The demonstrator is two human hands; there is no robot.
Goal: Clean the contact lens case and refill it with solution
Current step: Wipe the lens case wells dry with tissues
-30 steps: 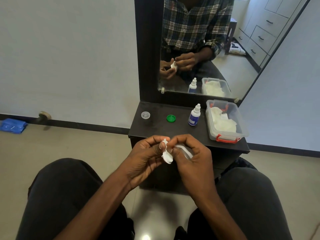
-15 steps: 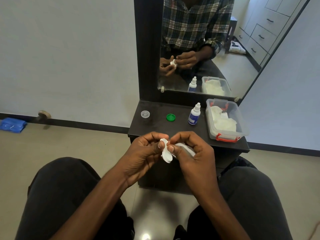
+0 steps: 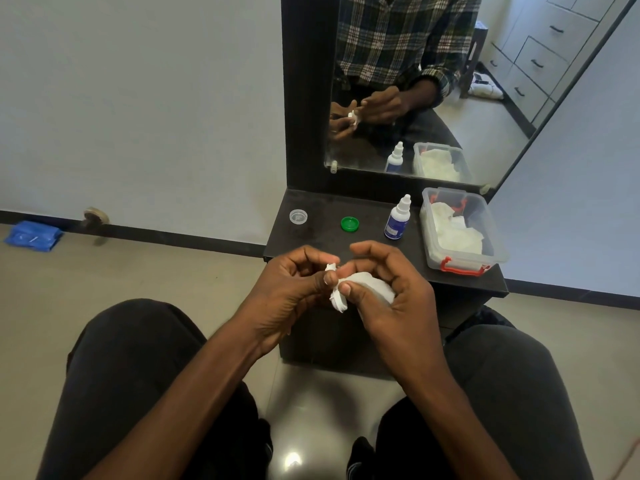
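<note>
A seated person works over their lap at the near edge of a small dark counter [image 3: 322, 237]. The left hand [image 3: 287, 289] pinches one end of a small white plastic contact lens case [image 3: 336, 296], thumb and fingers curled onto it, while the right hand [image 3: 391, 296] holds a crumpled white tissue [image 3: 367, 285] bunched in its curled fingers, thumb pressing the wad against the case. The case sits between the two thumbs, its long axis running roughly near to far; the well under the tissue is hidden.

On the counter beyond the hands stand a clear round cap [image 3: 298, 216] at far left, a green round cap [image 3: 349, 224] to its right, and a white-and-blue solution bottle [image 3: 397, 219] just right of that, nearer the right hand. The wiping looks unfinished; refilling would likely fall to the right hand.
</note>
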